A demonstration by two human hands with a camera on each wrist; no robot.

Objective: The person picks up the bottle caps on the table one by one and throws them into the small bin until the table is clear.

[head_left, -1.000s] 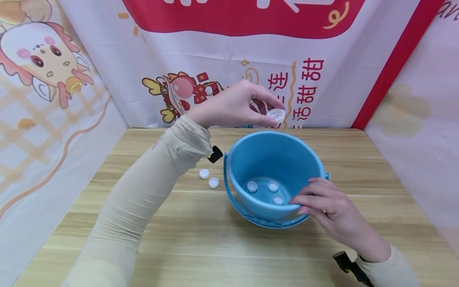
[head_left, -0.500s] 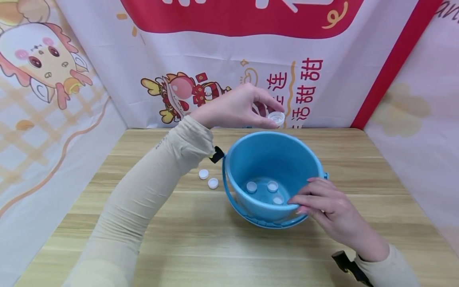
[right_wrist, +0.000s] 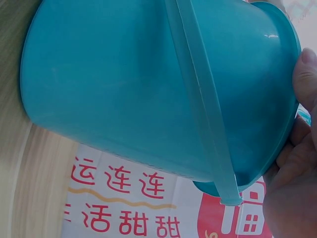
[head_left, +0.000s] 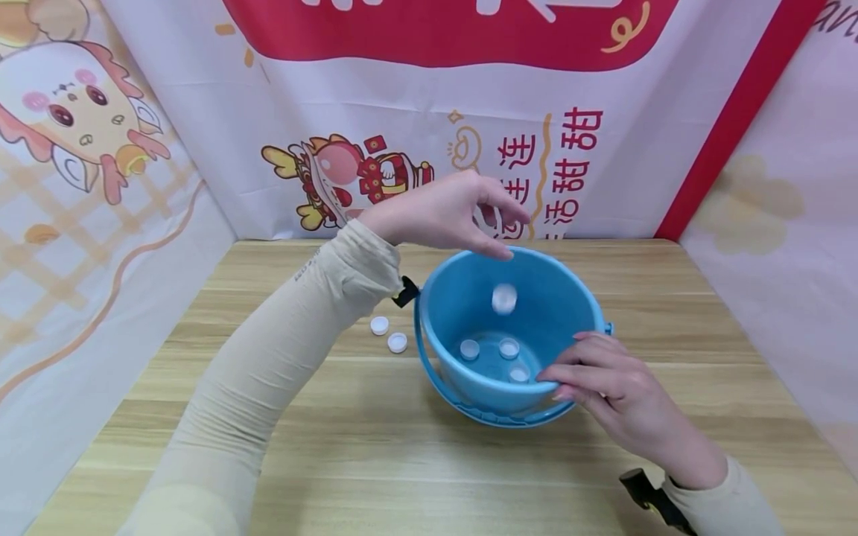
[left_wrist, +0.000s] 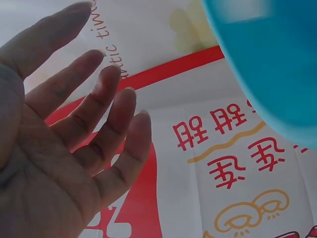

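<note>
A blue bucket (head_left: pixel 469 380) stands on the table, with three white caps lying on its bottom, one of them a cap (head_left: pixel 469 349) at the left. Above them a blurred white cap (head_left: pixel 504 298) is in mid-air inside the bucket, touched by no hand. Over the back rim is the left hand (head_left: pixel 452 212), thumb and fingers apart and holding nothing; the left wrist view shows its palm (left_wrist: pixel 44 163) and spread fingers. The right hand (head_left: pixel 620 391) grips the front right rim, and in the right wrist view its thumb and fingers hold the bucket (right_wrist: pixel 114 84) by that rim.
Two white caps, one nearer (head_left: pixel 397 342) and one farther (head_left: pixel 379 325), lie on the wooden table (head_left: pixel 362 454) left of the bucket. The bucket's handle (head_left: pixel 429 365) hangs around its front left side. Printed cloth (head_left: pixel 402 89) hangs behind and at both sides.
The left hand has let go of its white cap, which has dropped from the fingers into the bucket's opening. That hand is slightly lower, its fingers parted. The right hand keeps its grip.
</note>
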